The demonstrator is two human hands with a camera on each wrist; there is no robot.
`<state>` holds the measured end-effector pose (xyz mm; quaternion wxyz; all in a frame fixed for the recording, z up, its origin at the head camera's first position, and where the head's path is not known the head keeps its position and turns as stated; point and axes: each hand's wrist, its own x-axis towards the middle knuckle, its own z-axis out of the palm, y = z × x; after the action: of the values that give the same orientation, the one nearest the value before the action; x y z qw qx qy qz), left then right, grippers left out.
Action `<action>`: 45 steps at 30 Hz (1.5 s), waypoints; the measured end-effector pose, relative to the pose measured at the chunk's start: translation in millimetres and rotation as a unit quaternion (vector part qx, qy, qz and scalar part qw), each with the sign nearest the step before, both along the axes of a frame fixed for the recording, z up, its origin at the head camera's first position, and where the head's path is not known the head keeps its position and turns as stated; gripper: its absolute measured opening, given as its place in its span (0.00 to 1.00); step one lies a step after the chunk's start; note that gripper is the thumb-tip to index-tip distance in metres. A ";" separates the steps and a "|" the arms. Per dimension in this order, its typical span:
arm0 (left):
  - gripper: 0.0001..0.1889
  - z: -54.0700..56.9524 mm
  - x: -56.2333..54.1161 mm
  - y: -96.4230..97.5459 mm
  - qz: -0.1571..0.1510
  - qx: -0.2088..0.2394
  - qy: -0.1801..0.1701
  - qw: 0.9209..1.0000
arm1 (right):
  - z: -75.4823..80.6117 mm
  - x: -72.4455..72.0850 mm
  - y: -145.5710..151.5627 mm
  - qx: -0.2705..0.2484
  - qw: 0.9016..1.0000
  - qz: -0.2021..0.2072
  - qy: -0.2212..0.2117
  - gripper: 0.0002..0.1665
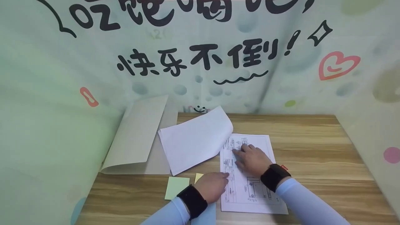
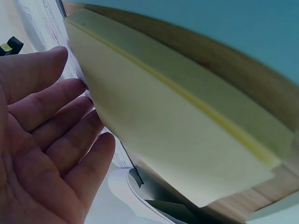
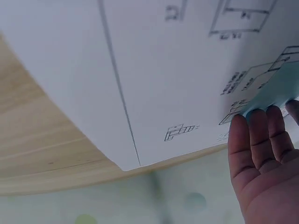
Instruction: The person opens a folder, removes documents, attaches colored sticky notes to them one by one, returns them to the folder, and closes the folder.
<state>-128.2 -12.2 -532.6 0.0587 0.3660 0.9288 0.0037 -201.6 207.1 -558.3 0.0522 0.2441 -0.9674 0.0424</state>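
A printed sheet with line drawings [image 1: 231, 200] lies flat on the table. My right hand [image 1: 254, 161] rests on its upper part with fingers extended. In the right wrist view, the fingertips press a blue-green piece [image 3: 278, 86], apparently a sticky note, against the sheet; the hand hides it in the head view. My left hand [image 1: 212, 187] has its fingers extended to the sheet's left edge. Beneath and beside that hand are a yellow sticky-note pad [image 2: 154, 116], a light green sticky-note pad [image 1: 177, 188] and a blue strip or pad [image 1: 204, 215].
Left of the sheet lies a stack of white paper [image 1: 195, 140], its right corner curling up. A grey folder [image 1: 137, 134] stands partly open at the back left. Wood-grain table [image 1: 328, 156] extends to the right, with printed cloth walls [image 1: 200, 87] around it.
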 end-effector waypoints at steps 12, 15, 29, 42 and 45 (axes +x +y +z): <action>0.13 5.6 -0.5 3.6 0.018 -0.004 -0.041 0.999 | 0.8 0.0 22.8 -0.008 0.999 -0.013 -0.029 0.30; 0.14 6.3 0.1 3.6 0.023 -0.002 -0.053 0.998 | 0.0 0.4 29.5 -0.010 1.000 -0.013 -0.022 0.29; 0.14 3.9 0.7 1.7 0.022 0.004 -0.043 0.999 | -8.3 10.2 68.9 -0.050 0.999 -0.010 -0.012 0.29; 0.13 1.8 -2.9 -1.1 -0.004 0.013 -0.033 0.999 | -6.9 21.6 81.5 -0.049 0.999 -0.017 -0.005 0.31; 0.12 0.2 -4.1 -3.6 -0.012 0.016 -0.032 0.999 | -8.1 25.8 85.2 -0.042 0.999 -0.016 0.011 0.32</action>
<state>-132.3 -15.8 -532.4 0.0823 0.3774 0.9219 0.0291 -175.9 292.4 -566.4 0.0736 0.2270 -0.9679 0.0794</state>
